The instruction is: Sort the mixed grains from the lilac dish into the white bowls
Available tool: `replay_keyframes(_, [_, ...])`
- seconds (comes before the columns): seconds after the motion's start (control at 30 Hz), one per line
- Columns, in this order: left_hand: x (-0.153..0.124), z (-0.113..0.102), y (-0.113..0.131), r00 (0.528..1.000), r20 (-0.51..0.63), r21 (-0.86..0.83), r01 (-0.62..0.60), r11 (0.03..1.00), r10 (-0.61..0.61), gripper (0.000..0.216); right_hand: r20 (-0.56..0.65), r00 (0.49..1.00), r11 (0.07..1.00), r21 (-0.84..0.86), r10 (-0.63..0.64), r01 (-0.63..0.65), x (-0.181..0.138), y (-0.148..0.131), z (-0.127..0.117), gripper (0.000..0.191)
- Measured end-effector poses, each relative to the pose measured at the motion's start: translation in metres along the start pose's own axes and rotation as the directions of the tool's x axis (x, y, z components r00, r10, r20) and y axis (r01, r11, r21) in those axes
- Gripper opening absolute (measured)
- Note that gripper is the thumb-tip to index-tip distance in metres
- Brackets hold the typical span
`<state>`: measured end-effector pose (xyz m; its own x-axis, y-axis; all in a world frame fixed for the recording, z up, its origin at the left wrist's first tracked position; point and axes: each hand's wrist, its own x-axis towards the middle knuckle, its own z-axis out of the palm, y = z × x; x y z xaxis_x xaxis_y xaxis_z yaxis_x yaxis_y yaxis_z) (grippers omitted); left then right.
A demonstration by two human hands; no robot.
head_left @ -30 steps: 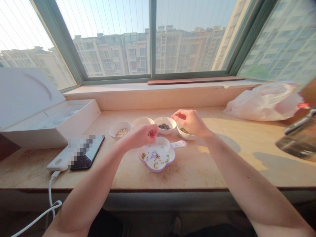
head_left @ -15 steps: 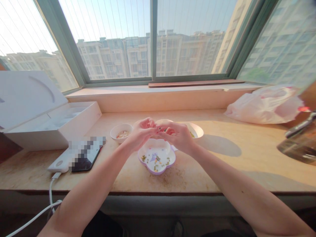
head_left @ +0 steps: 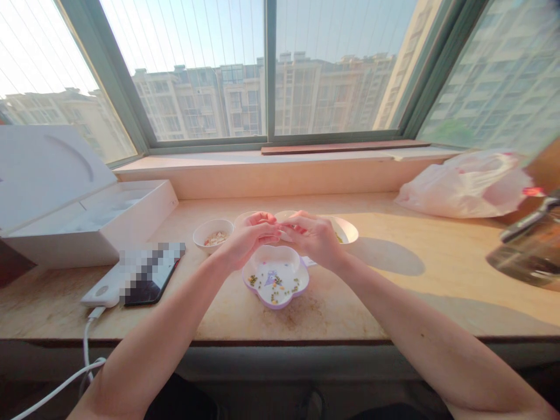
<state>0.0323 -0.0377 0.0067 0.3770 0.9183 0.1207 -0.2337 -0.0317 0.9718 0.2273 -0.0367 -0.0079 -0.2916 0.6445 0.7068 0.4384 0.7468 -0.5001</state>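
Observation:
My left hand (head_left: 248, 238) and my right hand (head_left: 311, 238) meet fingertip to fingertip just above the far rim of a purple-edged, flower-shaped dish (head_left: 277, 282). Both hands have their fingers curled and pinched together; what they pinch is too small to make out. The dish holds several scattered green and yellow seeds. Behind the hands stand small white bowls: one with pale pieces (head_left: 213, 232) at the left, one with green seeds (head_left: 345, 230) at the right. The bowls between them are mostly hidden by my hands.
An open white box (head_left: 87, 219) stands at the left, with a phone and a white power bank (head_left: 131, 274) in front of it and a cable hanging off the edge. A white plastic bag (head_left: 464, 184) lies at the right, a dark blurred object (head_left: 525, 248) beyond it.
My right hand came back from the green-seed bowl to meet my left hand over the dish. In the last half second both hands have barely moved.

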Motion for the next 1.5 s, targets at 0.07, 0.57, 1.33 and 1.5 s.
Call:
replay_keyframes(0.07, [-0.002, -0.002, 0.002, 0.998, -0.012, 0.256, -0.051, 0.965, 0.056, 0.013, -0.024, 0.999, 1.0, -0.02, 0.022, -0.023, 0.001, -0.001, -0.002, 0.019])
replay_keyframes(0.57, [-0.025, 0.014, -0.011, 0.912, 0.39, 0.859, -0.311, 0.407, -0.128, 0.019, -0.114, 0.975, 0.943, -0.253, 0.193, -0.216, 0.022, 0.02, -0.037, 0.023])
replay_keyframes(1.33, [-0.013, 0.008, 0.0, 0.946, 0.298, 0.675, -0.305, 0.672, 0.129, 0.012, 0.105, 0.836, 0.759, -0.491, 0.538, -0.427, 0.028, 0.047, -0.069, 0.021])
replay_keyframes(1.5, [-0.01, 0.008, 0.009, 0.982, 0.095, 0.132, -0.173, 0.976, 0.162, 0.022, 0.066, 0.928, 0.915, -0.209, 0.366, -0.346, 0.024, 0.025, -0.05, 0.027])
